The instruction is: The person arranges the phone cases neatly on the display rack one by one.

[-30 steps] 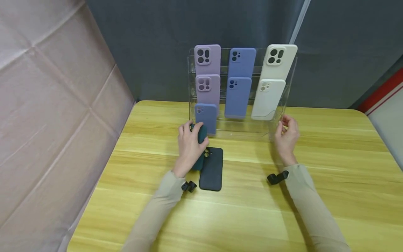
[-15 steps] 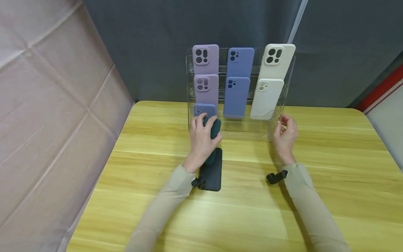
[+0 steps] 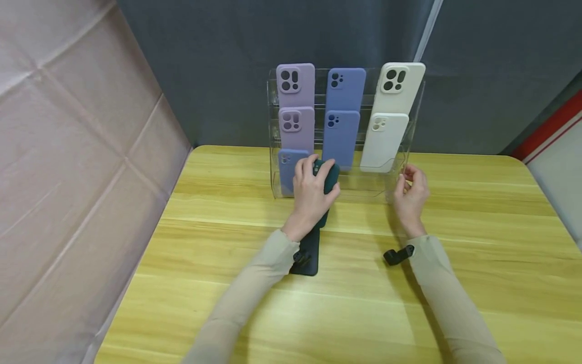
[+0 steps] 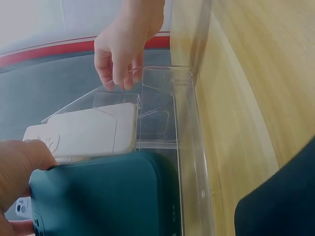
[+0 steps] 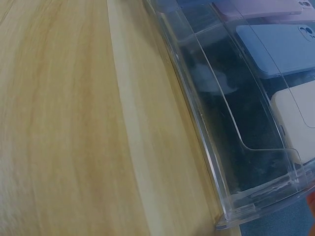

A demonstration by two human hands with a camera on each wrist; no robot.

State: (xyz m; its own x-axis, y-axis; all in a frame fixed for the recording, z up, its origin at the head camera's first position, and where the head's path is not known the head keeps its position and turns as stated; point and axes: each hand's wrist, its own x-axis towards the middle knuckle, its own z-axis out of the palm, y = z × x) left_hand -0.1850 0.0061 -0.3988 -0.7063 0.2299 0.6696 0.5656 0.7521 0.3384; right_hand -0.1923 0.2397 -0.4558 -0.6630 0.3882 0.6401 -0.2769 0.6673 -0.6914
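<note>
My left hand grips a dark green phone case, fingers and thumb on its opposite edges. In the left wrist view the green case is held in front of the clear tiered display rack. The case leans upright just before the rack's lowest tier, its lower end above a black phone case lying on the table. My right hand pinches the rack's right side panel, fingers curled at its edge. A blue phone case stands in the lowest tier's left end, partly hidden by my left hand.
Above the lowest tier stand lilac cases at left, blue cases in the middle and white cases at right. The wooden table runs back to a dark curtain. A quilted wall covering borders the left.
My left hand has carried the green case rightward and up, from beside the black case past the front blue case. My right hand has stayed at the rack's side.
</note>
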